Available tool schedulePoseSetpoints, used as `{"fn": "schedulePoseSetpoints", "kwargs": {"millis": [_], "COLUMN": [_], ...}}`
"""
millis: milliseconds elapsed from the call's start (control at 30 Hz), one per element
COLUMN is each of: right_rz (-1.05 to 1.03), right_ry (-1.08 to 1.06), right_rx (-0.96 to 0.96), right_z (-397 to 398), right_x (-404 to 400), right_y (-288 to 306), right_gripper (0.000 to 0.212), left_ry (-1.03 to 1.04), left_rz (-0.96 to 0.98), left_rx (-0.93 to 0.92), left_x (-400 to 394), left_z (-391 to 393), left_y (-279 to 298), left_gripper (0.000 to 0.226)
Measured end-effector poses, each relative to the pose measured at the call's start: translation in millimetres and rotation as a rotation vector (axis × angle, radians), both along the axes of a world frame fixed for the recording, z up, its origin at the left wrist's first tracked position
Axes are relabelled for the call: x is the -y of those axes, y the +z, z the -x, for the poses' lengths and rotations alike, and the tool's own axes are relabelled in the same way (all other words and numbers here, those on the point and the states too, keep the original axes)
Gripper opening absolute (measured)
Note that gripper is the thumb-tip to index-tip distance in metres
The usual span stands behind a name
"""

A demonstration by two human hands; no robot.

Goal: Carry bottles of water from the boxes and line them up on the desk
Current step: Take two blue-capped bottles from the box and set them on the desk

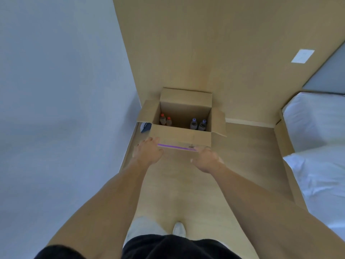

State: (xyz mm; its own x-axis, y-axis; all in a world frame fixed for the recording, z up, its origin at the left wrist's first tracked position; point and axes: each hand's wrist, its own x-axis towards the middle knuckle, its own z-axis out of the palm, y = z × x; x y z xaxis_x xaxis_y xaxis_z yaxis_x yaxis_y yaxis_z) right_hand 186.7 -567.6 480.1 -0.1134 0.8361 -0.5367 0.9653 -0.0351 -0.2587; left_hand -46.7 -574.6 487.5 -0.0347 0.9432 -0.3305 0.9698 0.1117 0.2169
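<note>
Four bottles stand upright in one open cardboard box (180,136) on the wood floor (242,156), set against the tan wall panel (186,43).

Item, left of the box interior: two red-capped bottles (165,120), side by side, touching or nearly so. Item, right of the interior: two purple-capped bottles (197,124), likewise paired. The two pairs stand well apart, with bare box bottom between them.

Item, box flaps: all four folded outward; the near flap hangs toward us and carries a purple strip along its edge.

Item, our left hand (148,152): at the near-left corner of the flap, fingers loosely bent over or against the edge; we cannot tell whether it grips the cardboard or only touches it. Item, our right hand (206,159): at the near-right end of the same flap, fingers relaxed and parted, holding nothing that we can see.

Item, surroundings: a grey wall (56,90) at left, a bed with white bedding (317,146) at right, a small dark-and-white object (144,127) beside the box, too hidden to name. No desk is in view.

Step in hand, as we judge it: arrival at the box, no bottle yet taken. The next move calls for reaching past the near flap and down into the box, each hand closing round one bottle below its cap, then lifting straight up to clear the walls.
</note>
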Motion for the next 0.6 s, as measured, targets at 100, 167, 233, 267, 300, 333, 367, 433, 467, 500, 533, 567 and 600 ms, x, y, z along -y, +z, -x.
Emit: {"fn": "schedulePoseSetpoints", "kwargs": {"millis": [100, 167, 233, 267, 300, 333, 367, 433, 467, 500, 533, 567, 600], "right_rz": [0.012, 0.02, 0.035, 0.042, 0.044, 0.041, 0.034, 0.032, 0.045, 0.062, 0.078, 0.095, 0.102], "right_ry": [-0.056, -0.091, -0.102, -0.113, -0.132, -0.152, -0.167, -0.201, -0.229, -0.258, -0.278, -0.3, -0.328], "right_rx": [-0.003, 0.015, 0.046, 0.055, 0.056, 0.055, 0.052, 0.044, 0.042, 0.042, 0.041, 0.035, 0.023], "right_z": [-7.2, -12.5, -16.5, -18.3, -19.8, -20.5, -20.8, -19.7, -18.0, -16.1, -14.6, -12.3, -9.5], "right_x": [-43.1, -71.1, -101.5, -118.2, -135.3, -153.2, -171.2, -208.4, -227.1, -244.9, -261.8, -277.8, -293.4], "right_y": [-4.0, -10.4, -17.1, -20.4, -23.9, -27.5, -30.9, -35.7, -38.1, -40.0, -41.0, -42.2, -44.0], "right_gripper": [0.06, 0.06, 0.062, 0.062, 0.062, 0.061, 0.06, 0.06, 0.061, 0.061, 0.061, 0.061, 0.061], "left_ry": [-0.025, -0.054, -0.076, -0.092, -0.113, -0.132, -0.143, -0.156, -0.165, -0.176, -0.184, -0.196, -0.214], "left_rz": [0.006, 0.02, 0.035, 0.039, 0.043, 0.048, 0.054, 0.07, 0.082, 0.095, 0.112, 0.131, 0.144], "left_rx": [-0.007, 0.007, 0.029, 0.034, 0.033, 0.03, 0.033, 0.045, 0.05, 0.057, 0.067, 0.077, 0.081], "left_x": [-53.4, -88.2, -124.4, -144.4, -165.1, -186.8, -208.9, -256.2, -280.6, -304.1, -325.5, -344.4, -362.3], "left_z": [-9.9, -16.6, -20.6, -22.0, -23.1, -23.7, -23.6, -23.4, -23.1, -23.2, -24.2, -25.0, -25.4], "left_y": [-3.8, -9.8, -17.5, -21.8, -26.1, -30.6, -35.8, -47.5, -52.9, -57.5, -61.2, -63.5, -65.2], "left_gripper": [0.038, 0.043, 0.049, 0.052, 0.055, 0.057, 0.058, 0.057, 0.057, 0.057, 0.057, 0.057, 0.056]}}
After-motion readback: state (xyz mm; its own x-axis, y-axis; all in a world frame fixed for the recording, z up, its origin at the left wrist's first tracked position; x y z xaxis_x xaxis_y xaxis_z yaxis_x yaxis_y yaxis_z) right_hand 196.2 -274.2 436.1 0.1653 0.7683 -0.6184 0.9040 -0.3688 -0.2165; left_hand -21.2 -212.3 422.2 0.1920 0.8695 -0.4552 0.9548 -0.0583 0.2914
